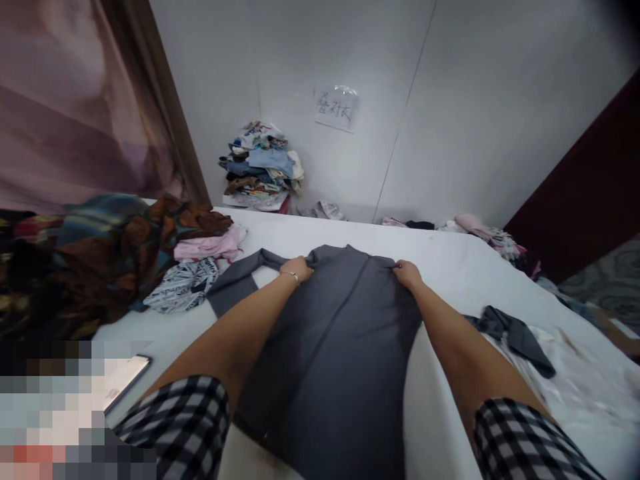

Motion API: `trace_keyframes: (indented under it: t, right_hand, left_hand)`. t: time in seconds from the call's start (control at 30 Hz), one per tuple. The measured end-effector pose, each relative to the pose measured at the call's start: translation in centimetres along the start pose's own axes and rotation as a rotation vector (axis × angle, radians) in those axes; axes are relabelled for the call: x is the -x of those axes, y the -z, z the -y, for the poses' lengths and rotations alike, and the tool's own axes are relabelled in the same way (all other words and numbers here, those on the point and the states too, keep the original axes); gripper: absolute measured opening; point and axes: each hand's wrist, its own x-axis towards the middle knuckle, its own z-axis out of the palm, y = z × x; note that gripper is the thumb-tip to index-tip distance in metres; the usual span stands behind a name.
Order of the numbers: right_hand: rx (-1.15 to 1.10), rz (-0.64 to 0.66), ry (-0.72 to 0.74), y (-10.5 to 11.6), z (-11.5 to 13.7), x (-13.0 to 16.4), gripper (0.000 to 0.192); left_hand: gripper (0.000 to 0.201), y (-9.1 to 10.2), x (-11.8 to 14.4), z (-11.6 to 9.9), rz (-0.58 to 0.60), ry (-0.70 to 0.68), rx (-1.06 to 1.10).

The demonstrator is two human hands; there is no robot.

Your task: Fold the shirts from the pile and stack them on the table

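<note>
The long grey knit garment [335,347] lies flat and unfolded on the white table [450,267], its shoulders pinched by the left hand [297,269] and the right hand [406,273], one sleeve still spread out.

A grey garment [330,333] lies spread on a white-covered table [450,267] in the middle of the frame. The left hand [297,268] pinches its left shoulder, the right hand [407,273] its right shoulder, both at the garment's far edge. A sleeve trails off to the left. At left sits a heap of mixed clothes [100,253]; a phone [125,380] lies at lower left. A stack of folded clothes [263,167] stands against the wall, below a paper sign [336,108].
</note>
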Motion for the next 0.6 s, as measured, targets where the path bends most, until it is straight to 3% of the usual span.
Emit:
trace_keyframes:
  t: [0.1, 0.2, 0.27, 0.33, 0.43, 0.5, 0.6]
  right_hand:
    - [-0.018, -0.132, -0.075, 1.9, -1.8, -0.1, 0.036]
    - [-0.025, -0.22, -0.152, 3.5, -4.2, 0.2, 0.044]
    - [-0.061, -0.219, -0.182, 4.1, -6.1, 0.8, 0.053]
    - [-0.129, -0.155, -0.19, 4.5, -8.1, 2.1, 0.066]
    - [-0.198, -0.023, -0.109, 5.1, -11.4, 5.5, 0.068]
    - [-0.192, 0.047, -0.003, 5.9, -13.6, 8.3, 0.066]
    - [-0.051, 0.115, 0.166, 7.1, -16.2, 12.0, 0.065]
  left_hand:
    - [0.035, 0.8, -3.0, -3.0, -0.066, -0.097, 0.009]
    - [0.045, 3.0, -5.6, -6.6, -0.14, -0.198, 0.04]
    - [0.06, 3.9, -6.2, -8.6, -0.146, -0.256, 0.061]
    - [0.066, 3.8, -5.2, -9.6, -0.125, -0.329, 0.071]
    - [0.046, 1.8, 0.6, -8.7, -0.076, -0.479, 0.068]
    - [0.038, -0.3, 6.8, -6.7, -0.03, -0.64, 0.052]
    - [0.052, -3.6, 16.9, -3.6, 0.137, -0.841, 0.049]
